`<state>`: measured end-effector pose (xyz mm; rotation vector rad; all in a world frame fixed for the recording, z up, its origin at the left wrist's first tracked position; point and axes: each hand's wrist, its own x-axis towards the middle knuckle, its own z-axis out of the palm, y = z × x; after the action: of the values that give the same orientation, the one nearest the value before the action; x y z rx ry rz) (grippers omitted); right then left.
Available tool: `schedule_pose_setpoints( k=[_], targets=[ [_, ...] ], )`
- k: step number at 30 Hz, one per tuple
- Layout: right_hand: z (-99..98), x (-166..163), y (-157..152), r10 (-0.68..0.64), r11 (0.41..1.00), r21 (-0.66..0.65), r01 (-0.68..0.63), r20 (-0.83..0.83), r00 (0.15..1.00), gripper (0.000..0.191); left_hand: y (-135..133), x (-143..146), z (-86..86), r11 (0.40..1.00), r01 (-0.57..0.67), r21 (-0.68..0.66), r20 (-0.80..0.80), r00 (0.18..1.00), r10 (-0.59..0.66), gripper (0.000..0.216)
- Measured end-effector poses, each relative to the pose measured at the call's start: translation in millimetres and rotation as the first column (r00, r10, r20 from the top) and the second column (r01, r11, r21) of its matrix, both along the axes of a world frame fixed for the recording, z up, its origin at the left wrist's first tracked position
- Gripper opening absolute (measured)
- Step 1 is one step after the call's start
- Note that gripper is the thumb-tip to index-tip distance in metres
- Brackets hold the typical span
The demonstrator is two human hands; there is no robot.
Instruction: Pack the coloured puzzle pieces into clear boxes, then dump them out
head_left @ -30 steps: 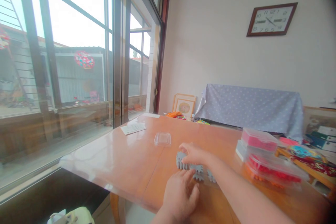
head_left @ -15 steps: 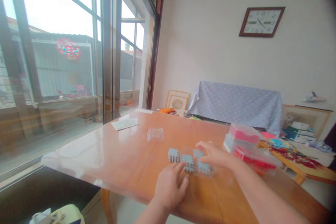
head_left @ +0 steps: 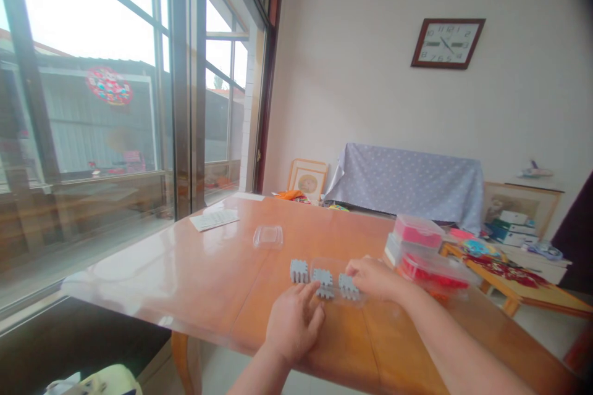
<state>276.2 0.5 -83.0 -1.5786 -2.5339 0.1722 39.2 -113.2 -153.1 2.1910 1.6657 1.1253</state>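
Small grey pieces with notched edges sit in three groups near the table's front: a left stack [head_left: 299, 271], a middle group [head_left: 323, 278] and a right stack [head_left: 348, 285]. Clear plastic, like a shallow tray [head_left: 334, 263], shows around the middle and right ones. My left hand [head_left: 294, 320] rests low with thumb and fingers apart, its fingertips at the near edge of the middle group. On the right stack, my right hand [head_left: 377, 279] has its thumb and fingers closed at the right side, partly covering the pieces.
A clear plastic lid or box [head_left: 268, 236] and a paper sheet [head_left: 214, 220] lie farther back on the wooden table [head_left: 222, 271]. Plastic boxes with pink and red contents [head_left: 433, 268] stand beyond my right forearm. A tall window [head_left: 102, 111] flanks the table's left.
My right hand has brought a grey notched piece down and nearer, onto the right stack. My left hand stays by the middle group. The whole view has shifted slightly.
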Motion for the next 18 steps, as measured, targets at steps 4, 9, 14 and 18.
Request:
schedule_pose_setpoints(
  k=[4,9,14,18],
  targets=[
    [-1.0,-4.6,-6.9,0.089,0.995,-0.04,-0.086,0.08,0.993,0.022,0.8,-0.3,-1.0,1.0,0.006,0.001,-0.005,1.0,-0.006,0.044],
    [2.1,-3.1,-9.1,0.074,0.997,-0.01,-0.073,0.128,0.989,0.027,2.7,-0.8,-4.1,1.0,0.01,0.004,0.003,1.0,-0.01,0.044],
    [4.5,-14.9,-0.1,0.041,0.996,0.077,-0.035,-0.074,0.996,0.023,2.4,-1.0,-4.5,1.0,0.016,0.004,0.007,1.0,-0.016,0.044],
    [5.5,-45.6,11.4,0.116,0.992,0.074,-0.102,-0.21,0.971,0.026,1.4,-1.3,-3.9,1.0,0.027,0.003,0.009,1.0,-0.027,0.046]
  ],
)
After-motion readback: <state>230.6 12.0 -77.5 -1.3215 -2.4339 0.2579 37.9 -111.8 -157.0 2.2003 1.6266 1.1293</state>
